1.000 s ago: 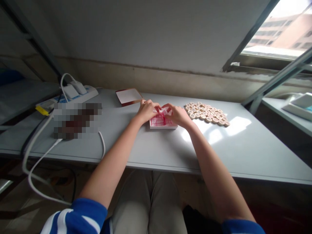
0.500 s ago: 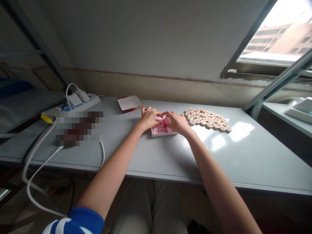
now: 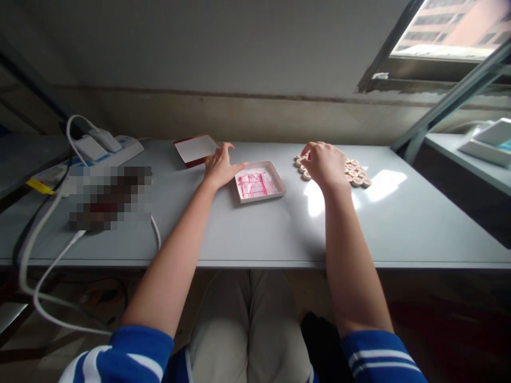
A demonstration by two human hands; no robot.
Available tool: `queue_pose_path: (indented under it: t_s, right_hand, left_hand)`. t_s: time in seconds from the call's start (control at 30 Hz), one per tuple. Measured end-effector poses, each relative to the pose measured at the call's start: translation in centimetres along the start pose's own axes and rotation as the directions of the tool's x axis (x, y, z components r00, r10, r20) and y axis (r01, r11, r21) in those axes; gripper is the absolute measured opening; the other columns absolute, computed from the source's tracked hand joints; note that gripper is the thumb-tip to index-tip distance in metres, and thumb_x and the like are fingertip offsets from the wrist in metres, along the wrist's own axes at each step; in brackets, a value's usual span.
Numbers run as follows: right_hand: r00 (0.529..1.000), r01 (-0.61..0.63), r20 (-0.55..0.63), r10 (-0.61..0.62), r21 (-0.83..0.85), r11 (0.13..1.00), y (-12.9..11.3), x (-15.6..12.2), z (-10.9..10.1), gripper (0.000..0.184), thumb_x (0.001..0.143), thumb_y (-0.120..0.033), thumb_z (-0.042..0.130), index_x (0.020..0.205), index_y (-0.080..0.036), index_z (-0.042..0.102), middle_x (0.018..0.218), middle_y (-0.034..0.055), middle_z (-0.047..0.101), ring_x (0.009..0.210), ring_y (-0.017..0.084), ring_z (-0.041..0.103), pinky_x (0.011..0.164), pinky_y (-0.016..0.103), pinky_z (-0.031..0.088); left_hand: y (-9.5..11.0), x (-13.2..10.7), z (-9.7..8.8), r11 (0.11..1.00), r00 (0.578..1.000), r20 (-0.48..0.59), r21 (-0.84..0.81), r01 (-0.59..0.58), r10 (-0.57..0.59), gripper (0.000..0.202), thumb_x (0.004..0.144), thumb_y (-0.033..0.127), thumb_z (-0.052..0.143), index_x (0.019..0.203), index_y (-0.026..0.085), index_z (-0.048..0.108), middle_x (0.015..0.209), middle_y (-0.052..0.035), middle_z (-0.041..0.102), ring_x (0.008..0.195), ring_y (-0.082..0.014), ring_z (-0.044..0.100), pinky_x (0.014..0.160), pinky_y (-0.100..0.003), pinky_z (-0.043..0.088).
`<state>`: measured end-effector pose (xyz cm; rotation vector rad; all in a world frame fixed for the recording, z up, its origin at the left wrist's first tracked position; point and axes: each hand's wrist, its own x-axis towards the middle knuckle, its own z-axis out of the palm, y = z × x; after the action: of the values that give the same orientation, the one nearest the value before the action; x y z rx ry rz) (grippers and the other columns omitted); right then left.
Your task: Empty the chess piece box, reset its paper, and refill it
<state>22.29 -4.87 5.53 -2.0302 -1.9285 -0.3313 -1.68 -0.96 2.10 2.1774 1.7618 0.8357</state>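
My left hand [image 3: 221, 167] is open, thumb and fingers spread, at the left rim of a shallow white box [image 3: 262, 198]. In the box lies a folded translucent sheet printed with red grid lines [image 3: 253, 184]. Over on the right, my right hand [image 3: 326, 162] hovers at a cluster of round wooden Chinese chess pieces [image 3: 357, 173], its fingers curved and thumb apart. It covers part of the cluster, and its far fingertips are hidden. Behind my left hand lies the red-edged box lid [image 3: 195, 150], white inside face up.
A power strip [image 3: 125, 150] with white plugs and cables lies on the left of the grey desk [image 3: 255, 239], beside a blurred-out patch. A wall closes off the back. Metal bars rise at both sides, and a white box [image 3: 487, 143] stands on the right shelf.
Both hands have come off the sheet in the box. My right hand has moved right to the chess pieces, my left hand slightly left. The sheet now lies uncovered, and the view has shifted.
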Motion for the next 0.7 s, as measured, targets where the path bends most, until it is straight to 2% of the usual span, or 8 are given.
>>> queue_pose_path:
  t_s: [0.07,0.13,0.23,0.33,0.5,0.6,0.7]
  right_hand:
    - [0.987,-0.065,0.14,0.076,-0.08,0.995,1.2,-0.2,-0.1,0.018,0.067,-0.025,0.062,0.084,-0.019,0.063,0.082,0.0103,0.062,0.075,0.025,0.056,0.059,0.032,0.037]
    - [0.957,-0.08,0.266,0.113,-0.134,0.988,1.8,-0.4,-0.1,0.027,0.062,-0.027,0.068,0.087,-0.019,0.062,0.083,0.0116,0.063,0.073,0.025,0.056,0.056,0.031,0.037]
    - [0.941,-0.063,0.323,0.102,-0.128,0.99,2.2,-0.4,0.0,0.035,0.061,-0.027,0.069,0.094,-0.018,0.061,0.088,0.0122,0.063,0.075,0.024,0.057,0.056,0.03,0.036]
    - [0.938,-0.037,0.339,0.069,-0.098,0.995,2.4,-0.1,0.5,0.029,0.063,-0.028,0.067,0.09,-0.019,0.062,0.084,0.0087,0.063,0.075,0.021,0.056,0.059,0.029,0.036]
    - [0.931,0.094,0.348,-0.107,0.056,0.994,1.6,0.1,1.9,0.02,0.062,-0.031,0.068,0.078,-0.02,0.065,0.071,0.0047,0.062,0.067,0.02,0.054,0.059,0.03,0.038]
    - [0.946,0.131,0.286,-0.154,0.097,0.987,0.5,-0.1,1.9,0.022,0.065,-0.034,0.065,0.08,-0.018,0.065,0.073,0.0068,0.061,0.071,0.022,0.054,0.061,0.031,0.038]
    - [0.974,0.12,0.174,-0.146,0.15,0.981,-0.4,-0.2,1.4,0.025,0.071,-0.036,0.058,0.087,-0.017,0.064,0.075,0.0074,0.061,0.075,0.022,0.054,0.064,0.032,0.038]
  left_hand:
    - [-0.6,0.2,0.0,1.0,0.987,0.158,-0.022,-0.006,0.01,0.047,0.067,0.048,0.056,0.105,0.024,0.045,0.096,-0.0043,0.049,0.094,-0.0219,0.05,0.085,-0.035,0.036]
    - [-1.0,0.3,0.0,0.997,0.947,0.313,-0.068,-0.049,0.068,0.043,0.066,0.048,0.056,0.101,0.024,0.048,0.098,-0.004,0.048,0.095,-0.0206,0.05,0.084,-0.032,0.038]
    - [-1.2,0.4,0.3,0.986,0.897,0.415,-0.135,-0.102,0.15,0.041,0.066,0.044,0.054,0.102,0.024,0.049,0.103,-0.0037,0.047,0.096,-0.0194,0.05,0.084,-0.029,0.039]
    - [-0.9,0.5,1.1,0.981,0.888,0.428,-0.159,-0.11,0.169,0.04,0.065,0.039,0.055,0.103,0.025,0.05,0.103,-0.0028,0.046,0.094,-0.0186,0.05,0.084,-0.029,0.039]
    - [-0.1,0.5,2.2,0.984,0.924,0.355,-0.15,-0.092,0.14,0.04,0.062,0.035,0.061,0.099,0.023,0.052,0.1,-0.0028,0.046,0.096,-0.0199,0.048,0.086,-0.03,0.038]
    - [0.5,0.3,2.5,0.983,0.935,0.322,-0.151,-0.102,0.147,0.039,0.061,0.036,0.062,0.097,0.022,0.053,0.1,-0.003,0.047,0.098,-0.0201,0.047,0.087,-0.03,0.038]
    - [1.0,0.3,2.6,0.969,0.916,0.337,-0.187,-0.162,0.218,0.038,0.063,0.036,0.061,0.098,0.021,0.055,0.101,-0.0029,0.048,0.099,-0.0191,0.047,0.088,-0.03,0.038]
